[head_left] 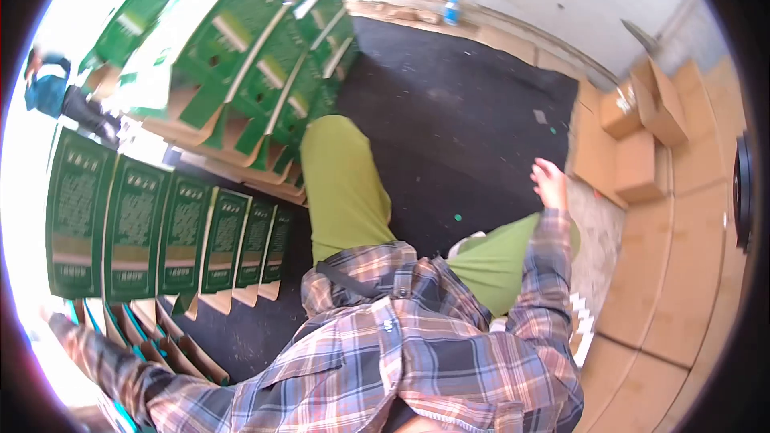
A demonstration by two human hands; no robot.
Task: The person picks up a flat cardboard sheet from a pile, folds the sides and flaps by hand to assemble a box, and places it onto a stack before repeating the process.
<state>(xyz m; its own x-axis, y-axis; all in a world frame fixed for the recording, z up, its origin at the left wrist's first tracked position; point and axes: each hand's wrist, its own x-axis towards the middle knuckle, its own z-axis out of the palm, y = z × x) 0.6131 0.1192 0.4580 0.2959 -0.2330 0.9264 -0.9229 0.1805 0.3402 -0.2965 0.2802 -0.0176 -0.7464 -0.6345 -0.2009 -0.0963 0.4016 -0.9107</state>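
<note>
My right hand (549, 182) hangs in the air over the black floor sheet, with its fingers loosely apart and nothing in them. My left arm reaches out to the far left. At its end my left hand (53, 314) is mostly lost in the glare, so its fingers do not show. It is beside a row of green printed cartons (132, 220), close to their lower edge. Below that row, several brown cardboard pieces with teal edges (164, 345) stand close to my left forearm.
More green cartons (257, 72) stand stacked ahead on the left. Brown boxes (670, 256) line the right side, with an open small box (659, 104) on top. A black sheet (449, 96) covers the floor. A blue bottle (451, 11) stands by the wall. Another person (50, 88) is at far left.
</note>
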